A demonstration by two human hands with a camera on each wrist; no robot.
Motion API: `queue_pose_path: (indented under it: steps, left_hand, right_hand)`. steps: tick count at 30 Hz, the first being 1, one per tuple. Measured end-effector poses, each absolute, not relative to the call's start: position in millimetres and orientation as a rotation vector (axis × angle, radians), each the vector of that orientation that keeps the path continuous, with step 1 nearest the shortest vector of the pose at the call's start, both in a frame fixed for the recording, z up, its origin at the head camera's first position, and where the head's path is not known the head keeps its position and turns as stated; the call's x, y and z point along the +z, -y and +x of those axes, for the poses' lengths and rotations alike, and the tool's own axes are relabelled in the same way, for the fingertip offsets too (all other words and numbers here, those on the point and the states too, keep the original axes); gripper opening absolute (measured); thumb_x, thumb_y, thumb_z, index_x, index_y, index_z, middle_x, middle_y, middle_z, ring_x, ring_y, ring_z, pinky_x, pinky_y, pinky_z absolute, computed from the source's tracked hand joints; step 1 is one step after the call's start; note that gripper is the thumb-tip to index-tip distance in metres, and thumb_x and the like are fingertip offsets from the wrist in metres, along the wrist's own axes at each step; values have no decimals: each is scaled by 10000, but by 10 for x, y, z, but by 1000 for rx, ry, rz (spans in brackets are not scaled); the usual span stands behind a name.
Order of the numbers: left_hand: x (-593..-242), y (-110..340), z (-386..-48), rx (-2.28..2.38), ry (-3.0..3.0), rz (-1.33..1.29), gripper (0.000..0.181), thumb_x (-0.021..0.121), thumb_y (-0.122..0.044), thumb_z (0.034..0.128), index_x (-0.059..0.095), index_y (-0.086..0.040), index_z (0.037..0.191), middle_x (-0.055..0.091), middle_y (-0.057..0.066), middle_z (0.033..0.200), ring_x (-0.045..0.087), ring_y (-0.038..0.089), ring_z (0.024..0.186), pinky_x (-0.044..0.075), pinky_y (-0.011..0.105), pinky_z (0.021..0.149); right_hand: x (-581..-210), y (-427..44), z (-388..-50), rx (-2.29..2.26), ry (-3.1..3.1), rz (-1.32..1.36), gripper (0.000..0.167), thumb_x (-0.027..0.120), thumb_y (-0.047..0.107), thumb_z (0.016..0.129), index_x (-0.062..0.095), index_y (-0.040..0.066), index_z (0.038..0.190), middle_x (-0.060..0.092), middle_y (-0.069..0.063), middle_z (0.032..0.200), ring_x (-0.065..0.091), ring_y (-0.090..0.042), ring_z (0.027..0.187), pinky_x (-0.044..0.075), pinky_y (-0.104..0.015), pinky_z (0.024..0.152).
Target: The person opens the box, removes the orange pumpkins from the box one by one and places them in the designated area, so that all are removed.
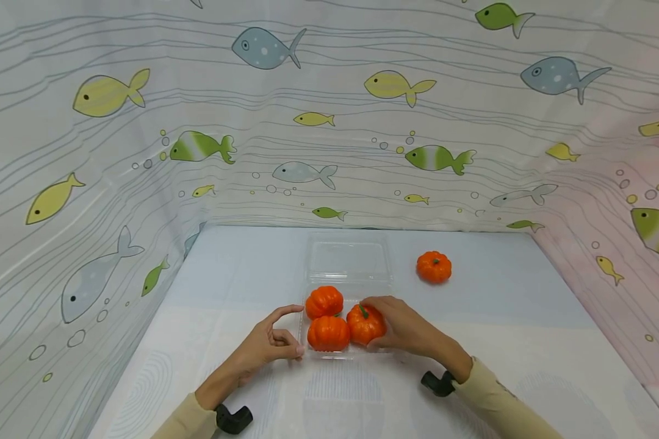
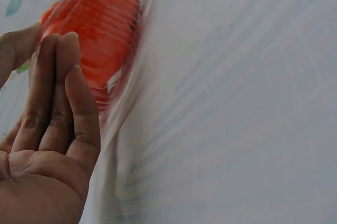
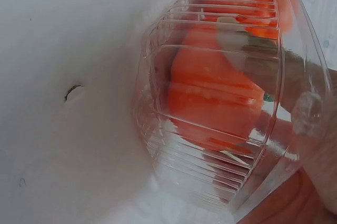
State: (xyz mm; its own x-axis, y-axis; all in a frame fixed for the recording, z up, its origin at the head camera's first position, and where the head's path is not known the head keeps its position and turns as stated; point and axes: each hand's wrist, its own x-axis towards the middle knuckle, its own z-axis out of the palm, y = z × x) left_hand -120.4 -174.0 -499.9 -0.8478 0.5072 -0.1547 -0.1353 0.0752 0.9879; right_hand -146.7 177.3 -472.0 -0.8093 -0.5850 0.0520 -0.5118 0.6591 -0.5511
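A clear plastic clamshell box point(image 1: 340, 356) sits on the table, holding three small orange toy pumpkins. Two of them, the rear pumpkin point(image 1: 324, 302) and the front pumpkin point(image 1: 328, 333), lie in its left half. On the right is a third pumpkin point(image 1: 365, 324) with a green stem, gripped by my right hand point(image 1: 401, 326) with fingers behind and thumb in front. Through the box's ribbed wall the right wrist view shows that pumpkin point(image 3: 210, 92) and the thumb. At the box's left side, my left hand point(image 1: 266, 344) holds nothing, its fingers point(image 2: 45, 97) at the clear wall.
The box's lid point(image 1: 348, 259) lies folded back flat behind it. Another orange pumpkin point(image 1: 434, 267) rests on the table point(image 1: 241, 274) at the back right. A fish-print curtain point(image 1: 357, 134) surrounds the table at the back and sides.
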Motion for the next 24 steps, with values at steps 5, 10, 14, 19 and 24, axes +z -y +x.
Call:
queue_pose_path:
  steps: [5, 10, 14, 19, 24]
  left_hand:
    - [-5002, 1745, -1207, 1828, -1893, 369, 835, 828, -93, 879, 361, -244, 1555, 740, 171, 911, 727, 354, 866, 568, 396, 822]
    - [-5003, 1751, -1208, 1832, -1891, 371, 828, 821, -79, 883, 363, -241, 1554, 739, 168, 910, 723, 363, 866, 563, 387, 814]
    - [-5000, 1753, -1203, 1826, -1889, 375, 825, 820, -82, 884, 361, -229, 1553, 741, 156, 902, 725, 375, 871, 563, 388, 812]
    - [-5006, 1754, -1204, 1817, -1892, 382, 825, 820, -90, 886, 354, -210, 1556, 743, 157, 905, 725, 385, 875, 564, 397, 820]
    - [-5003, 1753, -1203, 1824, -1889, 367, 820, 823, -85, 882, 370, -242, 1547, 741, 167, 914, 726, 370, 879, 559, 395, 830]
  right_hand:
    - [-4726, -1759, -1484, -860, -2755, -946, 725, 935, 326, 766, 598, 135, 1379, 637, 31, 1341, 573, -229, 1254, 457, -486, 1066]
    - [-4709, -1770, -1468, -917, -2751, -957, 703, 926, 360, 776, 607, 193, 1380, 617, 63, 1364, 541, -232, 1301, 427, -520, 1089]
    - [-4690, -1778, -1452, -963, -2742, -975, 700, 902, 408, 796, 602, 234, 1403, 581, 56, 1415, 509, -250, 1337, 422, -557, 1083]
    - [-4674, -1817, -1433, -1011, -2741, -984, 702, 886, 425, 813, 588, 264, 1427, 544, 46, 1455, 482, -251, 1365, 444, -557, 1066]
    - [-4646, -1854, -1424, -1063, -2751, -1004, 714, 892, 346, 825, 563, 260, 1453, 533, 55, 1474, 485, -235, 1358, 485, -516, 1036]
